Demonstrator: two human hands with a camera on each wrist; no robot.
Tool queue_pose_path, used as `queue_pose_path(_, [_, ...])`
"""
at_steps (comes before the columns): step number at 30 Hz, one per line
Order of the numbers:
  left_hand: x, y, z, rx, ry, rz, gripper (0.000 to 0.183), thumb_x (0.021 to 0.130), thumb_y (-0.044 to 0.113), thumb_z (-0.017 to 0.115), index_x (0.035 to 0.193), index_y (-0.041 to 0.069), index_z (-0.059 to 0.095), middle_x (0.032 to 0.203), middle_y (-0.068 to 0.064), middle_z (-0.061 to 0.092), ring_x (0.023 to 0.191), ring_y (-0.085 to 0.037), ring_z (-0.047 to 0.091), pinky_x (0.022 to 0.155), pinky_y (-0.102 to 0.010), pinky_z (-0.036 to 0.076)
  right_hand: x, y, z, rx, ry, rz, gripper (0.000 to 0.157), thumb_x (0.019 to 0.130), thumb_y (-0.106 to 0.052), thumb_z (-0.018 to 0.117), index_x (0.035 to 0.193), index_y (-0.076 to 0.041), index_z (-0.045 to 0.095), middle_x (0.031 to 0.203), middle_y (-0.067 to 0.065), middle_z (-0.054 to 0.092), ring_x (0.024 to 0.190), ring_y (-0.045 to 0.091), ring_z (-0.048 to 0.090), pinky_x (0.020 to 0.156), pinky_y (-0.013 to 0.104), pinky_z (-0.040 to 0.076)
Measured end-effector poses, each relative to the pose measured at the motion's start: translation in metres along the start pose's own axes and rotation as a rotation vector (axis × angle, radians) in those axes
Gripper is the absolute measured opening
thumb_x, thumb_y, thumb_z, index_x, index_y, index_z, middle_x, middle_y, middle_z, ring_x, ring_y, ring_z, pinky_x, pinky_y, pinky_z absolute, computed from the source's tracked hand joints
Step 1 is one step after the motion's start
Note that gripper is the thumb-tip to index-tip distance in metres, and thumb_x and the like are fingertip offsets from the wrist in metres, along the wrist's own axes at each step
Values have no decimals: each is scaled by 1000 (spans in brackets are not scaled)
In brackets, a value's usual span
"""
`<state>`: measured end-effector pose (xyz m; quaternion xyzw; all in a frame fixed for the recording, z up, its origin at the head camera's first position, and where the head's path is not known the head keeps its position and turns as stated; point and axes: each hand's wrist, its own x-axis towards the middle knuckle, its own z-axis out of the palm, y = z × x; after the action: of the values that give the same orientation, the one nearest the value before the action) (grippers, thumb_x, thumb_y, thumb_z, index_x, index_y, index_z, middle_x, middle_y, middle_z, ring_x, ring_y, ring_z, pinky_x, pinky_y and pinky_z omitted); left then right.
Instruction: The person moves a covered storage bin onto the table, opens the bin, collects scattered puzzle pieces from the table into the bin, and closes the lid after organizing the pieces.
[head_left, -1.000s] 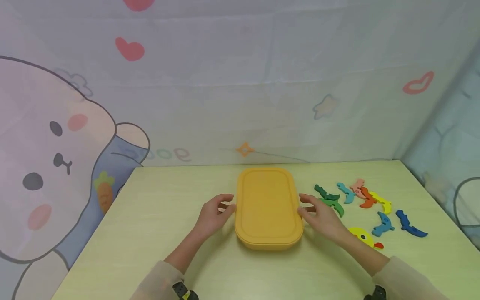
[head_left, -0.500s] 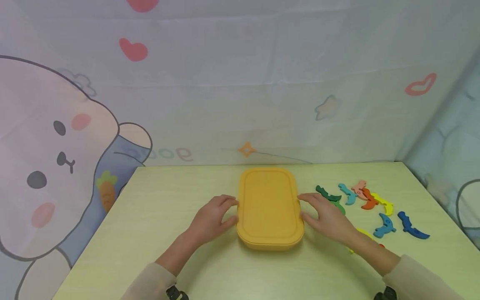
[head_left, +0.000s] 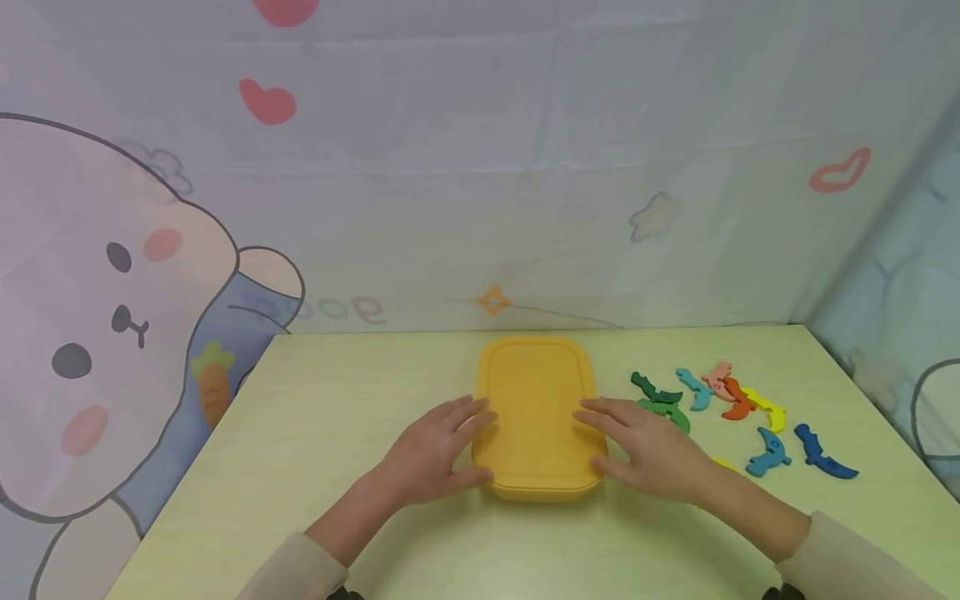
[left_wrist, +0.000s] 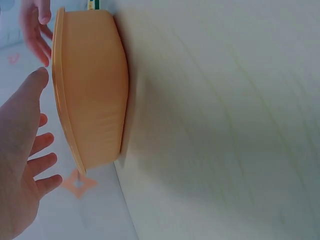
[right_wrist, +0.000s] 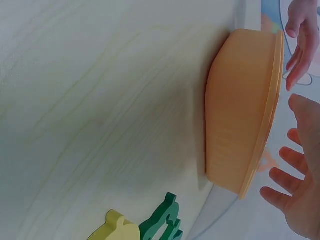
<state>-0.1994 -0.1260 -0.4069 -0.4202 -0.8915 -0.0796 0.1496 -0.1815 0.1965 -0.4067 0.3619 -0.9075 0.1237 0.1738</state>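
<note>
A yellow lidded box [head_left: 538, 493] sits upright on the desk [head_left: 360, 375], its lid [head_left: 534, 400] in place. In the head view, the left hand [head_left: 429, 450] is at the box's eight o'clock, the right hand [head_left: 652, 448] at its four; both have fingers apart and extended, hovering just above the lid's edges. Flat coloured toy pieces [head_left: 738, 400] lie toward three o'clock, including a dark green one [head_left: 657, 392].

Beyond the fingers [head_left: 474, 427] of the left hand [head_left: 431, 454] — leftward, on the backdrop cloth [head_left: 465, 208] — stand pale letters [head_left: 337, 309], "oog" (1 more, farther left, unclear).
</note>
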Motion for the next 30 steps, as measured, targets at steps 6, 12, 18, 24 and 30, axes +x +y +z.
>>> queue_pose_path(6, [-1,6,4,35,-29,26,69,80,53,61,133,11,46,141,-9,43,131,-27,38,107,-39,34,0,-8,1,12,-21,-73,58,79,-38,69,130,-14,53,133,5,51,119,26,50,87,41,50])
queue_pose_path(12, [-2,10,8,60,-36,56,70,79,54,62,132,11,49,140,-8,43,131,-27,38,107,-39,34,-2,-14,3,2,-95,-89,57,80,-38,68,130,-16,53,134,5,51,121,28,48,90,44,48])
queue_pose_path(18, [0,13,8,70,-39,76,67,79,53,63,130,11,51,138,-7,46,130,-28,38,106,-40,34,-4,-17,7,-4,-123,-111,55,80,-40,67,129,-16,54,135,4,50,122,28,47,92,44,47])
queue_pose_path(24, [-1,14,10,65,-48,79,65,79,53,62,128,12,52,136,-6,49,130,-27,39,106,-39,34,-4,-18,10,-21,-133,-116,55,81,-42,67,128,-16,55,134,4,51,122,29,47,93,44,47])
queue_pose_path(30, [-1,15,11,49,-39,83,62,80,51,63,127,11,54,134,-7,50,129,-27,41,107,-36,34,-3,-18,10,-26,-130,-130,54,81,-41,67,127,-16,56,133,4,52,121,28,48,92,42,48])
